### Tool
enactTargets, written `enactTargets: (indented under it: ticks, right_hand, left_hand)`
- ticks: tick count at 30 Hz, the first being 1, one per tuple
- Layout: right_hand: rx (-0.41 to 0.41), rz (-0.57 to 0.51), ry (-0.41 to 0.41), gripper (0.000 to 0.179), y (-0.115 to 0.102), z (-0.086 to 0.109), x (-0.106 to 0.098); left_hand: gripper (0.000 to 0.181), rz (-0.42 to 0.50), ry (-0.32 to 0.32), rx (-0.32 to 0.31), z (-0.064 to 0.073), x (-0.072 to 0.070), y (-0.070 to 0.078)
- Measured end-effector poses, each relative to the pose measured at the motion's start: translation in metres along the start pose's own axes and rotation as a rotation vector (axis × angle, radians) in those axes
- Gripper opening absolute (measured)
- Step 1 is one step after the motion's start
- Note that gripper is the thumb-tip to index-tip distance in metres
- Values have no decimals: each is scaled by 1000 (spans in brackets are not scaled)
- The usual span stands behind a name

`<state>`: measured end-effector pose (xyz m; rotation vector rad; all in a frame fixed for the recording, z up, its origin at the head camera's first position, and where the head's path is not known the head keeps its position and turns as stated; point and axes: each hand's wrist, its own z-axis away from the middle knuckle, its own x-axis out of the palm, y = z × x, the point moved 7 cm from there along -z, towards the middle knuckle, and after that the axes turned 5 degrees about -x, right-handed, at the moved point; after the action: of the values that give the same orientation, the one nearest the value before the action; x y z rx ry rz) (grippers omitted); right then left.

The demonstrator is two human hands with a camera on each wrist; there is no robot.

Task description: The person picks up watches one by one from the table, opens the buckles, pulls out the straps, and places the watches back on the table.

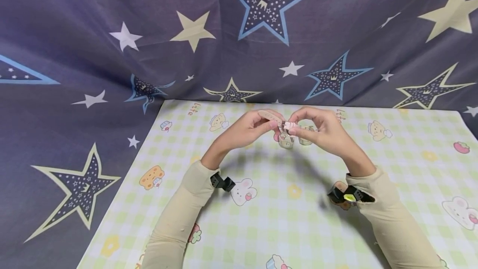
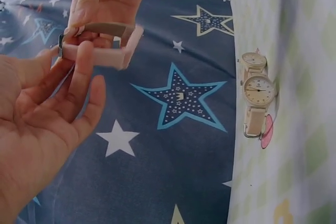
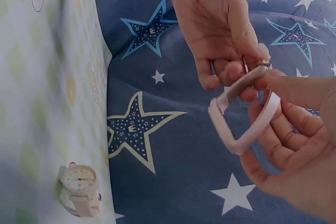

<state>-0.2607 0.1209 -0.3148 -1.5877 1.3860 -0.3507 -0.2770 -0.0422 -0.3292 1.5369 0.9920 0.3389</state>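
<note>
Nearest are the two beige sleeves, the left one (image 1: pixel 173 227) and the right one (image 1: pixel 397 219), each with a black strapped device at the wrist, the left device (image 1: pixel 222 182) plain and the right device (image 1: pixel 351 195) carrying a yellow patch. Beyond them the forearms angle inward and the hands meet, raised above the far part of the table. The left hand (image 1: pixel 248 130) pinches a pale pink strap (image 2: pixel 107 57) between thumb and fingertips, its remaining fingers loosely bent and spread from one another. The right hand (image 1: pixel 325 130) grips the same strap from the opposite side, its thumb pressed against the band close to a dark metal buckle (image 2: pixel 61 45). Only a narrow gap separates the fingertips of the two hands. The strap bends round into an angular loop, and its perforated end lies along the left hand in the head view; whether a dial is attached I cannot tell. Below and just past the fingers, two pale watches, one nearer (image 2: pixel 259 90) and one beside it (image 2: pixel 253 60), stand on the green-checked tablecloth (image 1: pixel 269 227), which is printed with cartoon animals. Farthest back hangs a dark blue curtain (image 1: pixel 242 63) patterned with stars.
</note>
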Motion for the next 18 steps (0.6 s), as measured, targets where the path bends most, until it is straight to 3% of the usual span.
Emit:
enactTargets:
  ticks: [4, 9, 13, 18]
  right_hand:
    - [105, -76, -4, 11, 9, 1, 2]
    - [208, -263, 21, 15, 18, 3, 1]
    - [217, -387, 53, 20, 19, 3, 0]
    - [200, -407, 64, 23, 17, 3, 0]
  left_hand:
    - [20, -55, 65, -5, -1, -1, -1]
    - [19, -143, 123, 57, -1, -1, 4]
    - [19, -149, 128, 83, -1, -2, 7]
    - [20, -87, 91, 78, -1, -2, 4]
